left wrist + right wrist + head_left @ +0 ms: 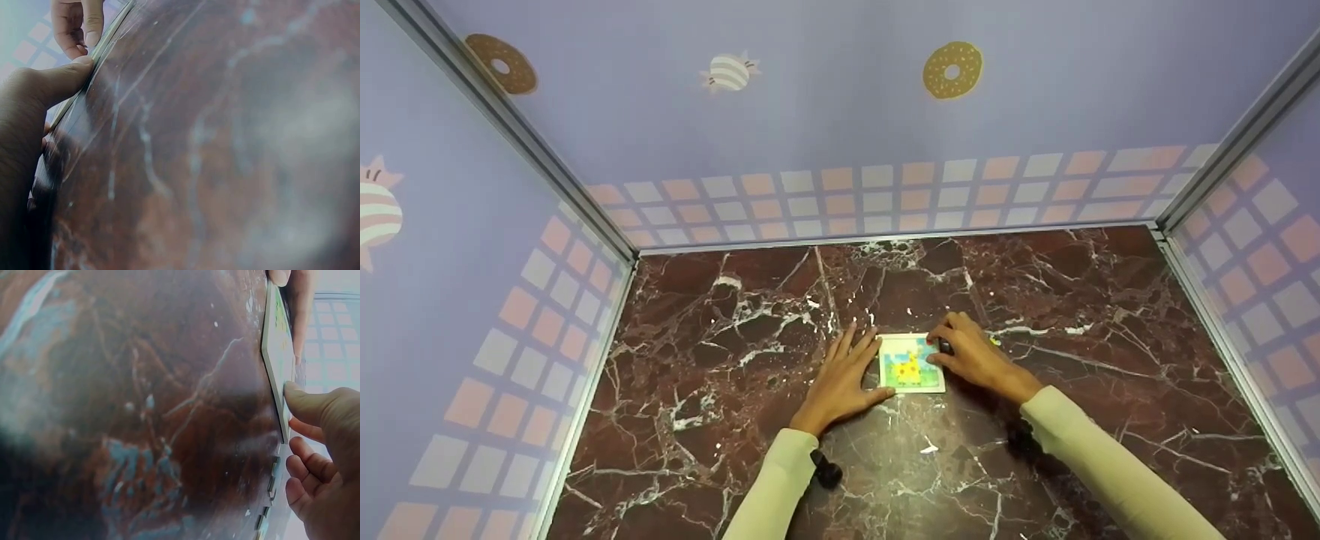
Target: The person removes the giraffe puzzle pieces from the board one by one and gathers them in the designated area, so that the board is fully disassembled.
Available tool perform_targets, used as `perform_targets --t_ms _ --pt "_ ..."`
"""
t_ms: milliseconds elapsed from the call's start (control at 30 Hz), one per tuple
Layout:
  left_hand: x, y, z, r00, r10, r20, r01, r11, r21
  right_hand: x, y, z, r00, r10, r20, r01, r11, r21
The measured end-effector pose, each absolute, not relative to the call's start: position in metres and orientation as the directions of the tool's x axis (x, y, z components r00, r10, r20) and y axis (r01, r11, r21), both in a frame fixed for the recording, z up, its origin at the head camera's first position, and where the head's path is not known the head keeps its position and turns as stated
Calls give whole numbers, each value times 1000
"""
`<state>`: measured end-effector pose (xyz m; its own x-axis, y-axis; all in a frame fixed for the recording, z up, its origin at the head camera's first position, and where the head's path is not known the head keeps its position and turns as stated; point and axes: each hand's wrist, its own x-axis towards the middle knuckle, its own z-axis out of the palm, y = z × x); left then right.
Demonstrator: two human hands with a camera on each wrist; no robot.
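Note:
A square jigsaw puzzle (911,373) in a pale frame lies on the marbled surface, with a yellow giraffe on green and blue. Its top left part is plain and pale. My left hand (840,373) lies along the left side, fingers extended and thumb touching the lower left corner. At the upper right, my right hand (971,354) pinches a blue puzzle piece (924,348) between thumb and fingertip, its outline partly hidden. The right wrist view shows that thumb (298,394) on the puzzle's face and the other fingers curled beside the edge.
Small flat pieces (274,475) lie by the right hand, one showing as a yellow-green bit (995,340) in the head view. Dark red marbled tabletop (720,420) surrounds the puzzle. Lilac panels (840,112) with checks and sweets enclose the back and sides.

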<state>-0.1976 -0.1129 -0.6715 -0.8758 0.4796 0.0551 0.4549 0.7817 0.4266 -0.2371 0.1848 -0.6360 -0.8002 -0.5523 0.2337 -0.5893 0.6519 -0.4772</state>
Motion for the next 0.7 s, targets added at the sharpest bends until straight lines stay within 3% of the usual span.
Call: perform_targets --t_ms 700 --pt "-197 -113 -671 -870 487 72 470 778 416 -236 179 -633 -790 -557 256 -607 656 -449"
